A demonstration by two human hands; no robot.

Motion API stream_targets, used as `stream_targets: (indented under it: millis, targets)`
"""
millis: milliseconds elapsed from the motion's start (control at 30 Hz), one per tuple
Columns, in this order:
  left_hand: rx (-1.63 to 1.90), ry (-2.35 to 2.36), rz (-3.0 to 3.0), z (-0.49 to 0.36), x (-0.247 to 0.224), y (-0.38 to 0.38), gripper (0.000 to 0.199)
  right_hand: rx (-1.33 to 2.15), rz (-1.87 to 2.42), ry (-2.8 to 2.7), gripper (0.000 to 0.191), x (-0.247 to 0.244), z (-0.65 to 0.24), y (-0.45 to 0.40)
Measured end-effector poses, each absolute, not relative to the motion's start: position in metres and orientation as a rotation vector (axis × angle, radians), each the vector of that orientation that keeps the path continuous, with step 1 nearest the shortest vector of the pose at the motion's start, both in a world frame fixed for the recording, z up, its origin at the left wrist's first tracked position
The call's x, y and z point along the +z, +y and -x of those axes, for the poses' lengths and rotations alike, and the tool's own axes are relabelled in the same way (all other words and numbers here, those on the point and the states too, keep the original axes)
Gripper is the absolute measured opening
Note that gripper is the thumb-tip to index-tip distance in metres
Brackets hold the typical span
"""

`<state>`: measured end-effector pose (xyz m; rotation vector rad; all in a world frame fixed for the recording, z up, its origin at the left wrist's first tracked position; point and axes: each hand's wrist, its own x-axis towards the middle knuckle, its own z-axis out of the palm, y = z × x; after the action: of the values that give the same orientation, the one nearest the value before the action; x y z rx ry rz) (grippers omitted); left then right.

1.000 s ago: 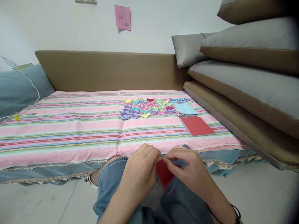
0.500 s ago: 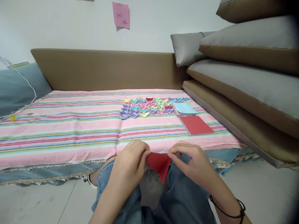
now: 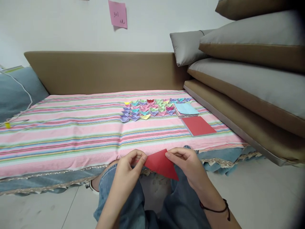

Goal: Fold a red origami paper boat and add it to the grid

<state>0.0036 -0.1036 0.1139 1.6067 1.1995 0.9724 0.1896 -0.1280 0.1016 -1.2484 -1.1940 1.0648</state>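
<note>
A folded sheet of red origami paper [image 3: 162,164] hangs between my hands, above my knees. My left hand [image 3: 132,167] pinches its left corner between thumb and fingers. At the upper right, my right hand [image 3: 186,163] grips its edge with thumb and forefinger. One pointed corner of the paper hangs down to the lower right. Beyond my hands, on the striped cloth [image 3: 95,140], lie several rows of small folded paper boats [image 3: 145,112] in many colours. To their right are a stack of light blue paper [image 3: 187,108] and a stack of red paper [image 3: 199,125].
Large grey and brown cushions [image 3: 250,79] are piled on the right. A brown backrest [image 3: 107,73] stands behind the cloth, with a pink note [image 3: 118,14] on the wall above. On the far left, a white cable [image 3: 23,87] runs over a blue cushion [image 3: 23,79].
The red paper has turned in my hands, so its flat face now shows wider and its lower point has swung right. My right hand has shifted slightly left.
</note>
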Motion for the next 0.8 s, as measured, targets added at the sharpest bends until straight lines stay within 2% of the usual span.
stream_targets:
  millis: [167,367,600,800]
  targets:
    - [0.779,1.134,-1.762,-0.012,0.116,-0.105,0.018,0.982,1.263,-1.412,0.014,0.106,-0.188,-0.128]
    - [0.847,1.107,-1.701,-0.029,0.118,-0.105,0.019,0.936,1.295,-1.535,0.014,0.112,-0.181,-0.131]
    - [1.124,1.128,-1.349,-0.022,0.116,-0.1,0.021,1.117,1.214,-1.342,0.009,0.105,-0.198,-0.13]
    - [1.16,1.062,-1.169,-0.026,0.107,-0.101,0.019,0.996,1.182,-1.055,0.01,0.101,-0.196,-0.126]
